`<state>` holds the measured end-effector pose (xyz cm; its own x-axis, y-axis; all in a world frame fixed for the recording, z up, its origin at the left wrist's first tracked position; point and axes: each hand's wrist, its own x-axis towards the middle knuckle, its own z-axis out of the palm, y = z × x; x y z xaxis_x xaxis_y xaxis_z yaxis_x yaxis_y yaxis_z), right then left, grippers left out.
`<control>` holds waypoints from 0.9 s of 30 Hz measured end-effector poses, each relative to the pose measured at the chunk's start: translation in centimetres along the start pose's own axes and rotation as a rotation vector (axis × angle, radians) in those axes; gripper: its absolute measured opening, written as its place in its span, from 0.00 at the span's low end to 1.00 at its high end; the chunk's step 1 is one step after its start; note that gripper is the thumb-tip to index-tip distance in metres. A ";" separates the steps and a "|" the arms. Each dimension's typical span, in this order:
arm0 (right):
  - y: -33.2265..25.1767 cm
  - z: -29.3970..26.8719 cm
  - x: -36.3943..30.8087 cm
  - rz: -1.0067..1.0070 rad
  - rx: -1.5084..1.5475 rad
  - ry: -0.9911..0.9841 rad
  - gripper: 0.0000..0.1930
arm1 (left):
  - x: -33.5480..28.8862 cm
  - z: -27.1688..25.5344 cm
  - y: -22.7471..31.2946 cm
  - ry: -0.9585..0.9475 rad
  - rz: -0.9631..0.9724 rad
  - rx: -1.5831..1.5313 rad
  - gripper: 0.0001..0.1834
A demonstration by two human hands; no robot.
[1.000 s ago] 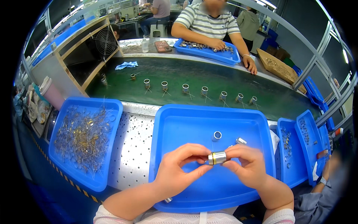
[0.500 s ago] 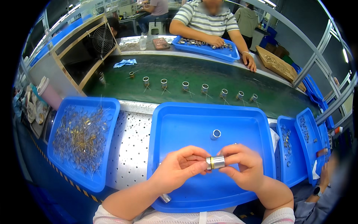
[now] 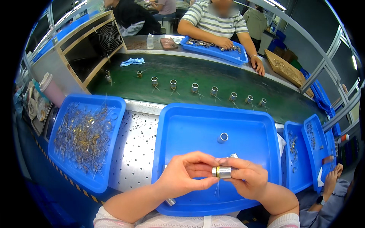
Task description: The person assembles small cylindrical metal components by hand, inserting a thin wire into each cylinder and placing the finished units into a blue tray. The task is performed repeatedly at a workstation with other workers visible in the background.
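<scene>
Above the large blue tray [image 3: 216,108], both my hands are closed on a short silver metal cylinder [image 3: 225,172] with a yellow band near its left end. It lies sideways, and thin wires hang beneath the banded end. My left hand [image 3: 180,174] pinches that end between thumb and fingers, while my right hand [image 3: 251,178] grips the other end. Farther back in the tray stands an open metal tube [image 3: 222,138]. Another silver cylinder [image 3: 170,201] lies by the tray's near left edge. Behind my fingers, a metal piece [image 3: 233,155] is partly hidden.
On the left, a blue tray [image 3: 121,114] holds a heap of thin-wired parts. Several tubes with wires stand along the green conveyor belt [image 3: 159,64]. Across it, a person in stripes has hands at a tray [image 3: 239,60] of metal parts. Another person's hands [image 3: 331,176] are at right.
My fingers have shifted on the cylinder, and its thin wires now show below it. The tubes on the belt appear slightly farther right. A person in black has come into view at the back left.
</scene>
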<state>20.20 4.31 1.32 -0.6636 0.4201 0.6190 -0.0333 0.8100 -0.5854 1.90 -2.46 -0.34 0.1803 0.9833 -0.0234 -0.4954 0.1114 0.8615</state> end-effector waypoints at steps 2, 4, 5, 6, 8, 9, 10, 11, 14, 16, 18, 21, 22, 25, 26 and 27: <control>0.2 0.1 -0.3 -0.014 0.002 0.006 0.09 | -0.1 0.0 -0.1 0.010 0.002 -0.007 0.19; 0.4 0.1 -0.5 -0.023 0.004 0.013 0.10 | -0.2 0.1 0.0 0.015 0.004 -0.006 0.19; 0.4 0.1 -0.5 -0.030 0.005 0.006 0.10 | -0.2 0.2 0.1 0.016 0.005 -0.002 0.19; 0.3 0.0 -0.5 -0.040 0.004 -0.002 0.10 | -0.2 0.3 0.3 0.015 0.009 0.003 0.19; 0.3 -0.1 -0.2 -0.051 0.018 -0.006 0.11 | -0.3 0.3 0.2 0.026 -0.012 -0.003 0.20; 0.2 0.0 -0.1 -0.050 0.036 -0.003 0.11 | -0.4 0.2 0.2 0.032 -0.026 -0.006 0.20; 0.3 0.1 0.0 -0.049 0.053 0.001 0.11 | -0.4 0.2 0.2 0.033 -0.030 -0.017 0.20; 0.4 0.1 -0.1 -0.043 0.051 -0.016 0.10 | -0.4 0.2 0.2 0.034 -0.034 -0.027 0.20; 0.4 0.2 -0.1 -0.030 0.046 -0.055 0.10 | -0.6 -0.1 0.3 0.039 -0.056 -0.049 0.19; 0.2 0.3 0.2 -0.036 0.045 -0.060 0.10 | -0.8 -0.2 0.2 0.053 -0.066 -0.051 0.19; 0.3 0.5 -0.1 0.012 0.113 -0.033 0.10 | -0.7 -0.3 0.1 0.067 -0.068 -0.046 0.18; 0.6 0.0 -0.3 0.080 0.145 -0.060 0.10 | -0.5 -0.5 -0.3 0.081 -0.074 -0.048 0.18; 0.7 -0.4 -0.3 0.103 0.139 -0.077 0.10 | -0.6 -0.5 -0.1 0.134 -0.076 -0.043 0.18; 1.9 -2.1 1.2 0.473 0.152 -0.137 0.08 | -2.1 -1.3 1.1 0.322 -0.022 0.076 0.20; 2.6 -3.1 1.4 0.549 0.035 -0.223 0.08 | -2.6 -1.9 1.8 0.405 0.033 0.179 0.20; 3.2 -4.1 1.6 0.623 -0.079 -0.310 0.09 | -3.3 -2.7 2.5 0.431 0.153 0.312 0.20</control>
<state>22.07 9.26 2.59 -0.7244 0.6894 -0.0042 0.4692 0.4886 -0.7356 -2.21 -5.01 0.58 -0.2703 0.9621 -0.0355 -0.2016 -0.0206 0.9793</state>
